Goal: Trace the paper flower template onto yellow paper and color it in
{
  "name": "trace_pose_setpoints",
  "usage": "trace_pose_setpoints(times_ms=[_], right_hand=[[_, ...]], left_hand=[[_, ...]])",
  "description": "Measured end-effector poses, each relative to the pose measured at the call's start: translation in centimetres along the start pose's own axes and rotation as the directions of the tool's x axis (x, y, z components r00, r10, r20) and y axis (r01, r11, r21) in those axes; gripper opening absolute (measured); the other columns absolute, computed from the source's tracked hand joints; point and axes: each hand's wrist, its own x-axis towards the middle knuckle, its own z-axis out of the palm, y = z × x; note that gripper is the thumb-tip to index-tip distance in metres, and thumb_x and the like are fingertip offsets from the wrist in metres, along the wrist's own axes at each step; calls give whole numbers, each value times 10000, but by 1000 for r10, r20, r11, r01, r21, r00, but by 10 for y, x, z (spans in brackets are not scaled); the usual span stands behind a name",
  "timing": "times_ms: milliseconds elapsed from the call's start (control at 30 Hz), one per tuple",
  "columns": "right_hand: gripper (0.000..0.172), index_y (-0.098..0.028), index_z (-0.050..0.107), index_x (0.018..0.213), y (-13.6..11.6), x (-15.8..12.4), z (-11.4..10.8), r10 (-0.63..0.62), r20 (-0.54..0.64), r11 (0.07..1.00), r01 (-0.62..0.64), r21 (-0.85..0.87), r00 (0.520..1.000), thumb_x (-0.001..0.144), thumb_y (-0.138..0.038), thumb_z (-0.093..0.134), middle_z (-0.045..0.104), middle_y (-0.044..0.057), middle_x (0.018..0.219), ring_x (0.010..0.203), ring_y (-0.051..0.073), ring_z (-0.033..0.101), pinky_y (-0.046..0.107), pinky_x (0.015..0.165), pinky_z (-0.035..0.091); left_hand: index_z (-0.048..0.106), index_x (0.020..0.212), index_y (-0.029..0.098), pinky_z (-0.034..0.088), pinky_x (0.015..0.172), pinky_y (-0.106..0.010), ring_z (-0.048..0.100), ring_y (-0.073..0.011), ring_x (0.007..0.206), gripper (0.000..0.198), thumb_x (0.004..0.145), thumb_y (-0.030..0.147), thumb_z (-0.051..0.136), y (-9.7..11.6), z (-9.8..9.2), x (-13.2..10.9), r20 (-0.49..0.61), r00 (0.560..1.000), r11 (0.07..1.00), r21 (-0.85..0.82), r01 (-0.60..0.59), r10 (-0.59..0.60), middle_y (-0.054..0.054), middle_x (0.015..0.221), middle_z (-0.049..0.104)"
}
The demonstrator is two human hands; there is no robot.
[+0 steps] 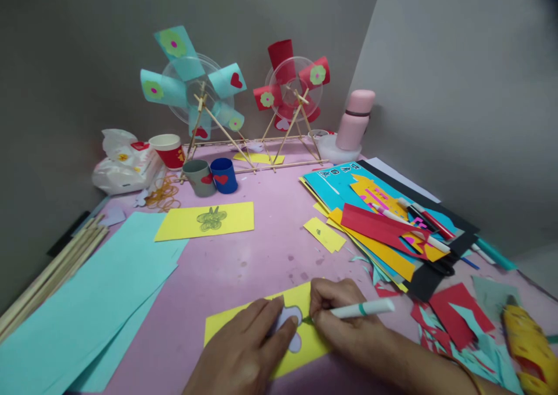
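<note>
My right hand [342,313] grips a white felt-tip marker with a green band [366,308], its green tip on a yellow paper strip [235,319]. My left hand [246,345] holds a pale purple paper cutout with rounded lobes [295,343] down on that strip, thumb and fingers pressed on it. The fingers hide part of the cutout. The marker tip is close beside the cutout's right edge. Farther back lies another yellow strip [183,223] with a dark green butterfly drawn on it.
Light blue paper sheets [117,290] and wooden sticks [56,267] lie left. Two paper-blade wheels [204,104] stand on stick frames behind two paper cups [224,176]. Right are coloured papers [335,180], markers, scraps [462,316], a yellow-handled tool [529,343] and a pink bottle [355,122].
</note>
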Motion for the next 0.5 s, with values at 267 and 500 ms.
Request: trace_pose_setpoints(times_ms=[267,500], right_hand=[[77,-221,418,560,5,0,-1,1,13,991,-2,132,1000,616,-177,388,418,-38,515,547,144,420,244,520,309],[93,-217,457,606,-1,-3,-1,-40,106,999,40,3,994,634,-175,379,565,4,600,652,182,508,275,605,352]], left_hand=[[640,1070,294,522,686,-255,615,-170,848,255,897,184,487,0,-8,11,151,979,951,-256,176,-140,-39,989,647],[547,1217,391,458,831,-310,538,-173,1008,403,891,155,534,-4,-7,11,271,945,850,-440,291,-183,1,1098,579]])
